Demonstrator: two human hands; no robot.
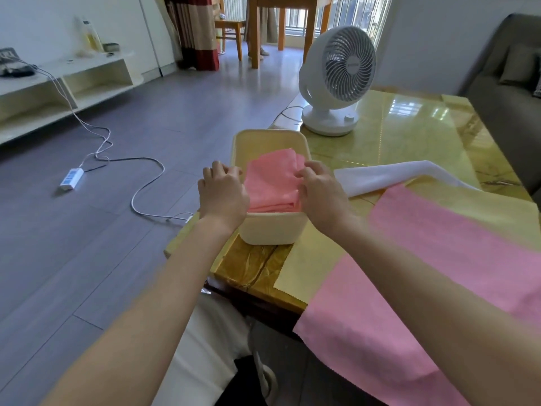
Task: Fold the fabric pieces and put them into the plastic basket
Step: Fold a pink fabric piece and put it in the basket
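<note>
- Fingers (311, 170) of the right hand (320, 194) bend down onto the folded pink cloth (272, 183) and pinch its right edge. Those of the left hand (224, 194) curl at the left rim of the plastic basket (272, 230), and whether they grip rim or cloth cannot be told.
- Left of the left fingers and far beyond them spreads a grey plank floor (146, 118).
- Under the fingers and to their right lies a glossy yellow-green table (409, 133).
- Well right of the right fingers, past the table's right side, stands a grey sofa (503, 92).
- Nearer the person than the right fingers, a flat pink sheet (439, 259) lies under the right forearm and overhangs the table's near edge.
- Beneath it, a yellow sheet (307, 268) shows between the basket and the pink sheet.
- Far left of the left fingers, a low white shelf unit (58, 92) stands against the wall.
- Beyond the right fingers, a white fan (339, 77) stands on the table, apart from the basket.
- Just right of the right fingers, a rumpled white cloth (380, 177) stretches across the table.
- Directly beneath the fingers, the basket sits at the table's left edge with the folded cloth inside it.
- Left of the left fingers, a white power strip (71, 178) lies on the floor, its cable looping toward the table.
</note>
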